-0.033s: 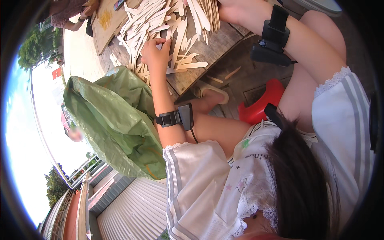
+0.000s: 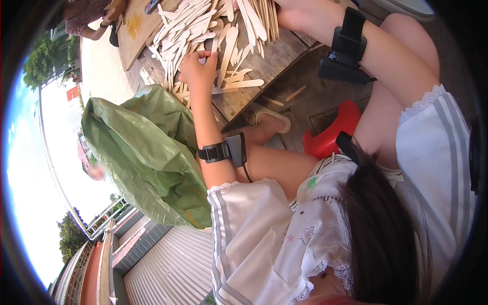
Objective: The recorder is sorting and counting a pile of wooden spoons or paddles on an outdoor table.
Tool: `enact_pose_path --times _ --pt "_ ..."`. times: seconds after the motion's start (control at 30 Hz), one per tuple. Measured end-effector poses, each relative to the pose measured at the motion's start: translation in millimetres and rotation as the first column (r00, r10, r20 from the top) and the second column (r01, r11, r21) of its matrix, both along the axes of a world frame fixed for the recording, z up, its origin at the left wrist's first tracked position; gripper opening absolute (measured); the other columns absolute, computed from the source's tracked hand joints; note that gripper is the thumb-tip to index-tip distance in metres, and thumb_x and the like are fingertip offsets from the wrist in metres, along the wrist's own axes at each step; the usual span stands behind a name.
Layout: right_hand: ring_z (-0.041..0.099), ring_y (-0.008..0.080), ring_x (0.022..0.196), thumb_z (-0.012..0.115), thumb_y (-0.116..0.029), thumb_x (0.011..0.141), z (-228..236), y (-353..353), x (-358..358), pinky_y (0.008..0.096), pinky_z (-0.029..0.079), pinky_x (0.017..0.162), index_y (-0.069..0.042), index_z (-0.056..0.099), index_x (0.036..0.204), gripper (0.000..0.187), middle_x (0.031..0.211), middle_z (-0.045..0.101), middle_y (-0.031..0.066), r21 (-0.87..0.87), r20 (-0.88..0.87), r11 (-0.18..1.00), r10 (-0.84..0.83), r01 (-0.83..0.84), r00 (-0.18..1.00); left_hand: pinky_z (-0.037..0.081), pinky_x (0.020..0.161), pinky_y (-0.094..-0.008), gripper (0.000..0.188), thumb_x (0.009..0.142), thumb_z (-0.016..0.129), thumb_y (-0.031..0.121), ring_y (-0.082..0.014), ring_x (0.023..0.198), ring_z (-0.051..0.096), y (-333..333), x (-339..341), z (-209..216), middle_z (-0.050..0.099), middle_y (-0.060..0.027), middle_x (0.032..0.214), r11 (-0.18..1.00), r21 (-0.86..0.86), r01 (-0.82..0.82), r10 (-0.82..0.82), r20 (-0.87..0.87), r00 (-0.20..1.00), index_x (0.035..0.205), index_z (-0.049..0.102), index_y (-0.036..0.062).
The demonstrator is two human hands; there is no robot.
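Outdoor setting, daylight: sky, trees and low buildings bend along the left rim, with corrugated roofing (image 2: 168,264) at the lower left. Surface (image 2: 284,56): weathered wooden planks at the upper middle, carrying a loose pile of flat pale wooden sticks (image 2: 203,25) with rounded ends, many overlapping, some lying over the near edge. A further bundle of thin sticks (image 2: 267,18) lies at the top, just beside the right wrist. Left hand (image 2: 199,68): resting on the near part of the pile, fingers curled down and pinching at a stick among the others; which single stick it grips cannot be told. Left forearm: black strap with a small black box (image 2: 226,151) just above the elbow side. Right hand (image 2: 287,12): mostly cut off by the top edge, so whether it is spread or closed cannot be told; its wrist lies against the bundle. Right forearm: a matching black strap and box (image 2: 346,48). Green sack (image 2: 147,157): large, crumpled, open-mouthed, standing left of the left arm and touching the surface's near edge, where a few sticks lie against it. Red stool (image 2: 333,134): partly seen below the surface, between the legs. Sandal (image 2: 267,119): pale, on a foot on the ground beside the stool. Stray stick (image 2: 296,93) on the ground near it. Another person's arm (image 2: 94,31) shows at the upper left, well apart.
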State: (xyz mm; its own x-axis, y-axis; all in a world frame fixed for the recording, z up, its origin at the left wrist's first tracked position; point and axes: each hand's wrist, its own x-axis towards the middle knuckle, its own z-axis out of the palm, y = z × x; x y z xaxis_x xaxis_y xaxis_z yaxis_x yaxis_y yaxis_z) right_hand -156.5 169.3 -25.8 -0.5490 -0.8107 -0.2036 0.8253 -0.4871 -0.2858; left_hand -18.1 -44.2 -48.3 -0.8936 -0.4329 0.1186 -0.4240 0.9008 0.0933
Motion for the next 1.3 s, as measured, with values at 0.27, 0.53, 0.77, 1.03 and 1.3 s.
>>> enact_pose_path --times 0.27,0.53,0.77,1.03,1.3 --pt "0.062 0.0114 0.065 0.068 -0.017 0.081 11 3 25 0.0257 0.055 0.065 -0.004 0.063 0.084 0.014 0.073 0.064 0.0041 0.186 -0.129 0.982 -0.006 0.03 0.992 0.041 0.087 -0.0413 0.029 0.071 0.073 0.036 -0.0263 0.087 0.057 -5 16 16 0.064 -0.0084 0.095 0.95 0.285 -0.125 0.11 0.067 0.992 0.082 0.07 0.0092" --pt "0.063 0.0133 0.068 0.071 -0.016 0.08 7 9 22 0.0288 0.056 0.067 -0.003 0.063 0.092 0.019 0.078 0.064 0.0047 0.24 -0.144 0.97 0.012 0.023 0.99 0.037 0.074 -0.0259 0.021 0.089 0.065 0.027 -0.0084 0.077 0.047 -4 23 44 0.057 0.0028 0.079 0.283 0.959 -0.027 0.249 -0.046 0.967 0.083 0.063 0.0069" --pt "0.061 0.0106 0.081 0.073 -0.017 0.081 23 0 49 0.0253 0.05 0.073 -0.003 0.059 0.11 0.036 0.091 0.064 0.0033 0.153 -0.552 0.986 0.026 0.071 0.834 0.041 0.076 -0.0298 0.029 0.093 0.058 0.034 -0.0142 0.082 0.048 45 13 28 0.055 -0.002 0.091 -0.426 0.887 0.178 0.033 -0.181 0.983 0.087 0.062 0.0056" --pt "0.059 0.0098 0.091 0.071 -0.016 0.081 22 0 52 0.0261 0.048 0.081 -0.002 0.057 0.117 0.041 0.102 0.063 0.0048 0.197 -0.57 0.979 0.075 0.048 0.818 0.042 0.082 -0.0282 0.033 0.093 0.059 0.034 -0.0114 0.084 0.055 41 14 25 0.065 -0.0033 0.089 -0.068 0.995 0.076 -0.046 -0.079 0.996 0.093 0.065 0.0016" --pt "0.062 0.0108 0.085 0.07 -0.014 0.08 13 6 51 0.0265 0.052 0.075 -0.001 0.057 0.115 0.039 0.1 0.064 0.0071 0.25 -0.556 0.968 0.12 0.028 0.822 0.044 0.08 -0.0267 0.03 0.092 0.061 0.027 -0.0111 0.084 0.056 57 11 35 0.065 -0.005 0.089 0.11 0.991 0.07 -0.201 -0.046 0.979 0.097 0.065 -0.0025"
